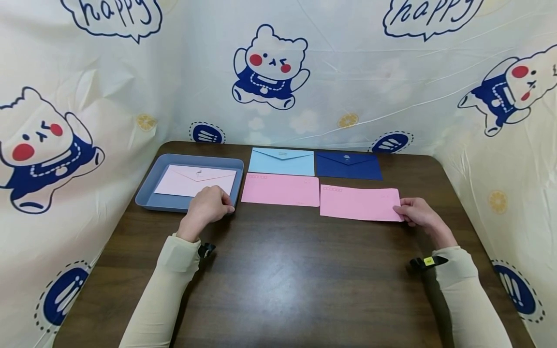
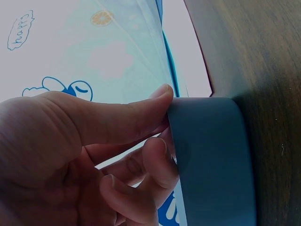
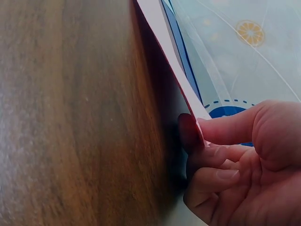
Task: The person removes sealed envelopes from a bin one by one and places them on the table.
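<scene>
My left hand [image 1: 209,205] is at the near right corner of a blue-grey tray [image 1: 152,205], its thumb and fingers pinching the rim. In the left wrist view the thumb [image 2: 127,117] lies at the top of the tray's wall [image 2: 211,160]. A pale pink envelope [image 1: 183,181] with a pointed flap lies inside the tray, partly covered by this hand. My right hand [image 1: 419,212] pinches the right end of a pink envelope [image 1: 357,203] between thumb and fingers. Seen from the right wrist, that envelope's edge [image 3: 176,70] is raised off the table at the held end.
A second pink envelope [image 1: 280,190] lies flat between the tray and the held one. Behind are a light blue envelope [image 1: 282,164] and a dark blue envelope [image 1: 348,166], side by side near the far edge of the brown table [image 1: 278,280]. A patterned curtain [image 1: 330,87] surrounds the table.
</scene>
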### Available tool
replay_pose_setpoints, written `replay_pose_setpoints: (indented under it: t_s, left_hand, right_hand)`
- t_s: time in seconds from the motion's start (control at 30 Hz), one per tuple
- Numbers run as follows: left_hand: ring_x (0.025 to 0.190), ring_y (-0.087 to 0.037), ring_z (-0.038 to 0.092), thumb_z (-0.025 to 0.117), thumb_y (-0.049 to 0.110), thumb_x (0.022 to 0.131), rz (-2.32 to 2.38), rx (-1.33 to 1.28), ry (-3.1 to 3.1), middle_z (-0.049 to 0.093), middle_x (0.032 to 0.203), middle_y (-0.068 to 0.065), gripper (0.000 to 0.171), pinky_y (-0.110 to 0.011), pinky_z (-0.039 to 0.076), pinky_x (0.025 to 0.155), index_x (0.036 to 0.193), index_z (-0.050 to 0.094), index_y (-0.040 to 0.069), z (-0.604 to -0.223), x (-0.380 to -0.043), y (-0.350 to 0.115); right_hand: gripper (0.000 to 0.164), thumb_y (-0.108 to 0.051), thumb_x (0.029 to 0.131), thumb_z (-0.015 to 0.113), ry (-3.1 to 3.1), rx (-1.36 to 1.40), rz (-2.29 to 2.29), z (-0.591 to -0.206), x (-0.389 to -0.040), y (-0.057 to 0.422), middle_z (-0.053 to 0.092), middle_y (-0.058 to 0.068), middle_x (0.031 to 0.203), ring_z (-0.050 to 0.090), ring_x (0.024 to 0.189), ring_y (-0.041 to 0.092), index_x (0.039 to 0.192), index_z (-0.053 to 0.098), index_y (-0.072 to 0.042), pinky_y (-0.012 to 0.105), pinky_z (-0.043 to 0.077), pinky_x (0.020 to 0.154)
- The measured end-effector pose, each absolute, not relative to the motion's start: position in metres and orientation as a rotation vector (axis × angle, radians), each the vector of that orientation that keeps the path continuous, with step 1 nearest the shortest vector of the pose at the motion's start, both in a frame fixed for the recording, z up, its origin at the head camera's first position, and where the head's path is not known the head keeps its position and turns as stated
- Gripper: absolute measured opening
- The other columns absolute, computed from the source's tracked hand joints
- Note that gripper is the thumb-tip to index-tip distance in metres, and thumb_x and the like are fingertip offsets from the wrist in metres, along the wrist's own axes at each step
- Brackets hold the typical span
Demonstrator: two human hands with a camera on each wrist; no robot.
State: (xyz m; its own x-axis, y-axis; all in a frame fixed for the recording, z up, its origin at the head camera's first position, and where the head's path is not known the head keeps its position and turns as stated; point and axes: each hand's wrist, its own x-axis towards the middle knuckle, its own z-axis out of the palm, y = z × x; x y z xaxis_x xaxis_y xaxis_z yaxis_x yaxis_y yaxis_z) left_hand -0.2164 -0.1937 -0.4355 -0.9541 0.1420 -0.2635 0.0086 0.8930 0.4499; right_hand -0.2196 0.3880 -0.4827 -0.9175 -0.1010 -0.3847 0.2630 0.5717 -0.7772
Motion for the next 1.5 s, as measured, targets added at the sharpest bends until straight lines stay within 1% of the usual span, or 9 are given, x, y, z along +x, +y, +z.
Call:
replay_pose_setpoints:
  t_s: [0.2, 0.47, 0.7, 0.77, 0.87, 1.17, 1.5]
  left_hand:
    - [0.08, -0.028, 0.061, 0.08, 0.016, 0.094, 0.662, 0.105, 2.761, 0.071, 0.088, -0.009, 0.009, -0.043, 0.052, 0.07, 0.096, 0.082, 0.007, -0.436, -0.216, -0.194]
    - [0.08, -0.028, 0.061, 0.08, 0.016, 0.095, 0.656, 0.093, 2.753, 0.071, 0.088, -0.009, 0.009, -0.042, 0.052, 0.07, 0.096, 0.082, 0.007, -0.436, -0.216, -0.194]
    - [0.081, -0.028, 0.062, 0.08, 0.016, 0.095, 0.658, 0.097, 2.759, 0.071, 0.088, -0.009, 0.009, -0.043, 0.052, 0.07, 0.096, 0.082, 0.008, -0.436, -0.215, -0.194]
    - [0.08, -0.028, 0.062, 0.08, 0.016, 0.095, 0.66, 0.095, 2.758, 0.071, 0.088, -0.008, 0.009, -0.043, 0.052, 0.07, 0.096, 0.082, 0.007, -0.436, -0.215, -0.195]
    - [0.08, -0.028, 0.062, 0.08, 0.016, 0.094, 0.663, 0.094, 2.756, 0.071, 0.088, -0.008, 0.008, -0.042, 0.052, 0.07, 0.096, 0.082, 0.008, -0.437, -0.215, -0.195]
    - [0.081, -0.029, 0.062, 0.081, 0.016, 0.094, 0.664, 0.098, 2.765, 0.072, 0.089, -0.009, 0.009, -0.043, 0.053, 0.071, 0.096, 0.082, 0.007, -0.437, -0.217, -0.195]
    - [0.081, -0.029, 0.061, 0.08, 0.016, 0.094, 0.665, 0.098, 2.76, 0.07, 0.087, -0.009, 0.008, -0.042, 0.052, 0.07, 0.094, 0.082, 0.008, -0.436, -0.217, -0.195]
  right_hand:
    - [0.031, -0.025, 0.106, 0.064, 2.447, 0.168, -1.207, -0.482, -0.22, 0.387, 0.054, 0.001, 0.068, 0.05, 0.064, 0.016, 0.106, 0.063, 0.006, 0.029, 0.044, 0.057]
    - [0.035, -0.026, 0.106, 0.065, 2.472, 0.182, -1.19, -0.482, -0.219, 0.387, 0.055, 0.001, 0.069, 0.052, 0.065, 0.016, 0.111, 0.063, 0.009, 0.029, 0.045, 0.058]
    - [0.049, -0.03, 0.106, 0.065, 2.479, 0.245, -1.198, -0.481, -0.218, 0.391, 0.059, 0.002, 0.076, 0.055, 0.071, 0.017, 0.129, 0.06, 0.013, 0.03, 0.049, 0.062]
    - [0.051, -0.03, 0.106, 0.065, 2.481, 0.254, -1.201, -0.481, -0.217, 0.392, 0.06, 0.002, 0.077, 0.055, 0.071, 0.017, 0.131, 0.059, 0.014, 0.031, 0.05, 0.063]
    - [0.053, -0.032, 0.106, 0.065, 2.48, 0.259, -1.193, -0.481, -0.216, 0.393, 0.06, 0.003, 0.079, 0.055, 0.073, 0.018, 0.132, 0.059, 0.013, 0.031, 0.05, 0.064]
    - [0.05, -0.031, 0.106, 0.066, 2.504, 0.255, -1.19, -0.483, -0.214, 0.394, 0.061, 0.004, 0.081, 0.056, 0.074, 0.018, 0.131, 0.061, 0.012, 0.032, 0.05, 0.065]
    - [0.047, -0.03, 0.106, 0.066, 2.551, 0.286, -1.198, -0.486, -0.213, 0.397, 0.063, 0.006, 0.085, 0.056, 0.074, 0.019, 0.13, 0.063, 0.011, 0.032, 0.05, 0.063]
